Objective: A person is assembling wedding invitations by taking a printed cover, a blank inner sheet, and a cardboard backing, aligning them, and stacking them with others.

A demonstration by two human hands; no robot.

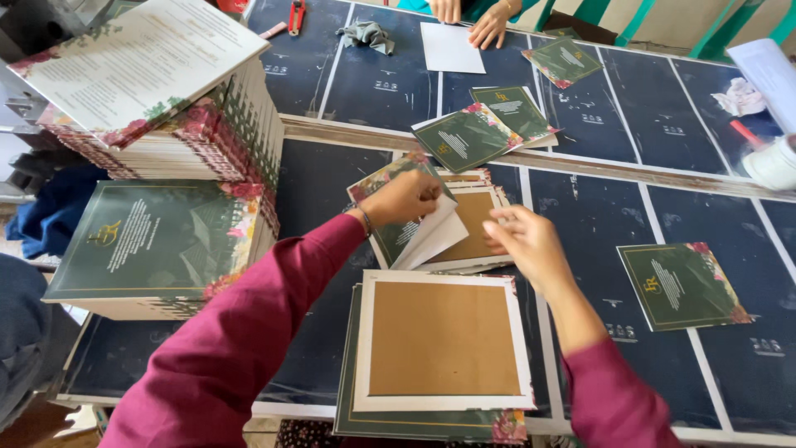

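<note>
Near the middle of the dark tabletop (597, 224), the left hand (404, 197) has its fingers pinching a green floral card (396, 217), tilted, long axis running near-right to far-left. Just right, the right hand (527, 242) has loosely curled fingers touching a brown-backed stack (469, 222). Tall card stacks (157, 241) crowd the left; bare room lies right.

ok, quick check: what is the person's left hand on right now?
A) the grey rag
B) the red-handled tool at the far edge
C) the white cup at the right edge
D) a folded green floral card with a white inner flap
D: the left hand grips the folded green floral card, its white flap hanging open, over a small pile of brown-faced boards; the right hand hovers beside it.
</note>
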